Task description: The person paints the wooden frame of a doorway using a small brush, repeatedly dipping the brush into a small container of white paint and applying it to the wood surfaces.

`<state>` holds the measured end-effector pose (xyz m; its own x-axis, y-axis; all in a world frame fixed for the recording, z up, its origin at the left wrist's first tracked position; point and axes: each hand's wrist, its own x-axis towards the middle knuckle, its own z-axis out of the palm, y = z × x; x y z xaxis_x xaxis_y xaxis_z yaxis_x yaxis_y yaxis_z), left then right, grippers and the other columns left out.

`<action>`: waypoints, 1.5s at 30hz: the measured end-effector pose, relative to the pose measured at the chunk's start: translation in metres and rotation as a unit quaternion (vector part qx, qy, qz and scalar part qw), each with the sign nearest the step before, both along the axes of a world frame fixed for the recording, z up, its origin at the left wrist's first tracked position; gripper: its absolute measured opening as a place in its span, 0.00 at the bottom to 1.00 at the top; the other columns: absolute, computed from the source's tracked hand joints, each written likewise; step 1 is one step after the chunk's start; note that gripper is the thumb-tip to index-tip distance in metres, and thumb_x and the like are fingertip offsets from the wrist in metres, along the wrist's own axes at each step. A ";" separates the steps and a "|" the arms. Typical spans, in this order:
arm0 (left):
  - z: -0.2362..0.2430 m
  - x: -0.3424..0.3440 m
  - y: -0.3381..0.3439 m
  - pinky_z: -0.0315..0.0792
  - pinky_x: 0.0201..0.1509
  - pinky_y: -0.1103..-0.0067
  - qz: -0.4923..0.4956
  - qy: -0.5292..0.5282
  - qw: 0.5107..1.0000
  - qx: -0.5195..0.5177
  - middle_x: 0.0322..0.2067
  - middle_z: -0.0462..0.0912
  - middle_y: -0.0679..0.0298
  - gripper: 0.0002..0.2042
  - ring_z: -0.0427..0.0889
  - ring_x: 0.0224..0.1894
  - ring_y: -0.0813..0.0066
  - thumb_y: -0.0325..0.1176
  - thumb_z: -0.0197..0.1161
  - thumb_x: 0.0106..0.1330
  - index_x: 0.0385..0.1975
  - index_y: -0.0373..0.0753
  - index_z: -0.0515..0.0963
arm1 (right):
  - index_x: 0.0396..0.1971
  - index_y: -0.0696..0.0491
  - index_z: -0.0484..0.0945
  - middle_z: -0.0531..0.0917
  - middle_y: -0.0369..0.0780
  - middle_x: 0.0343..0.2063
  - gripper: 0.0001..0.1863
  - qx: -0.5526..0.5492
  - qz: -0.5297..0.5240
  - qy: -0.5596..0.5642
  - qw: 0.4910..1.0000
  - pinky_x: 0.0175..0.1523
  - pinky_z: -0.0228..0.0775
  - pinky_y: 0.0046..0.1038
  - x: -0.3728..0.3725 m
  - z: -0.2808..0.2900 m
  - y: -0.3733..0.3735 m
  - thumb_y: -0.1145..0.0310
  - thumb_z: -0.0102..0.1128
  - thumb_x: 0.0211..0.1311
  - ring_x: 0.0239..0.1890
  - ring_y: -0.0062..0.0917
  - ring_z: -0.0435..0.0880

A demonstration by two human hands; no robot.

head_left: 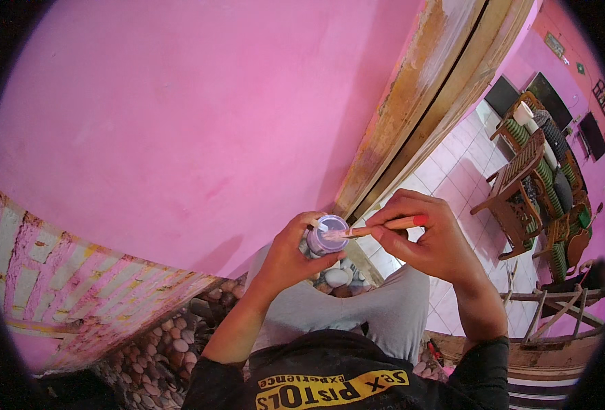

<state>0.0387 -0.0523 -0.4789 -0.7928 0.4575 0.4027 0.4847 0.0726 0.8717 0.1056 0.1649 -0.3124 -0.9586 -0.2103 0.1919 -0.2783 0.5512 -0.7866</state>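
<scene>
My left hand (290,255) was curled round a small round container (313,243), thumb on one side and fingers on the other, holding it above my grey trousers (336,316). My right hand (427,236) pinched a wooden-handled brush (361,231) with a red end, its bristles at the container's open mouth. The pink wall (179,137) rose in front of me, the worn wooden frame (411,116) stood beside it, and rounded stones (169,345) showed lower left.
</scene>
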 end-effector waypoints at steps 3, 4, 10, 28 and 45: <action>0.000 0.001 -0.002 0.76 0.58 0.70 -0.006 0.006 1.000 -0.002 0.48 0.84 0.59 0.33 0.84 0.53 0.67 0.37 0.85 0.51 0.56 0.38 0.75 | 0.38 0.58 0.87 0.84 0.40 0.32 0.06 0.005 -0.005 -0.036 0.999 0.37 0.74 0.26 -0.002 0.000 -0.007 0.75 0.69 0.62 0.32 0.24 0.83; 0.002 0.002 -0.003 0.76 0.58 0.70 -0.005 0.001 1.000 -0.004 0.48 0.84 0.60 0.33 0.84 0.52 0.67 0.37 0.85 0.51 0.55 0.38 0.75 | 0.38 0.59 0.87 0.84 0.41 0.32 0.07 0.010 -0.016 -0.068 0.998 0.36 0.74 0.26 -0.003 0.000 -0.010 0.75 0.69 0.62 0.32 0.24 0.83; 0.008 0.004 -0.004 0.76 0.57 0.71 -0.022 -0.027 0.999 -0.020 0.47 0.84 0.62 0.31 0.83 0.51 0.70 0.36 0.84 0.53 0.55 0.40 0.75 | 0.40 0.58 0.85 0.83 0.42 0.34 0.08 0.013 0.013 -0.063 0.998 0.34 0.74 0.26 -0.009 -0.021 -0.011 0.72 0.69 0.63 0.31 0.25 0.84; 0.008 0.001 0.001 0.77 0.58 0.70 0.007 0.001 0.999 -0.037 0.49 0.84 0.58 0.32 0.84 0.53 0.63 0.37 0.83 0.52 0.57 0.39 0.76 | 0.39 0.62 0.83 0.86 0.35 0.30 0.09 -0.158 -0.118 -0.106 0.975 0.35 0.72 0.19 -0.008 -0.028 0.018 0.70 0.65 0.69 0.29 0.15 0.80; 0.018 -0.005 0.007 0.78 0.58 0.69 0.033 0.044 0.998 -0.023 0.48 0.85 0.56 0.33 0.85 0.52 0.61 0.42 0.83 0.52 0.56 0.38 0.76 | 0.37 0.55 0.78 0.82 0.40 0.23 0.09 -0.512 -0.228 -0.199 0.804 0.26 0.70 0.29 -0.002 -0.096 0.036 0.64 0.59 0.72 0.20 0.27 0.79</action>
<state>0.0336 -0.0455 -0.4611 -0.7841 0.4260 0.4513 0.5519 0.1461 0.8210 0.1039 0.2007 -0.4083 -0.9194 0.2534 -0.3009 0.1551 -0.4693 -0.8693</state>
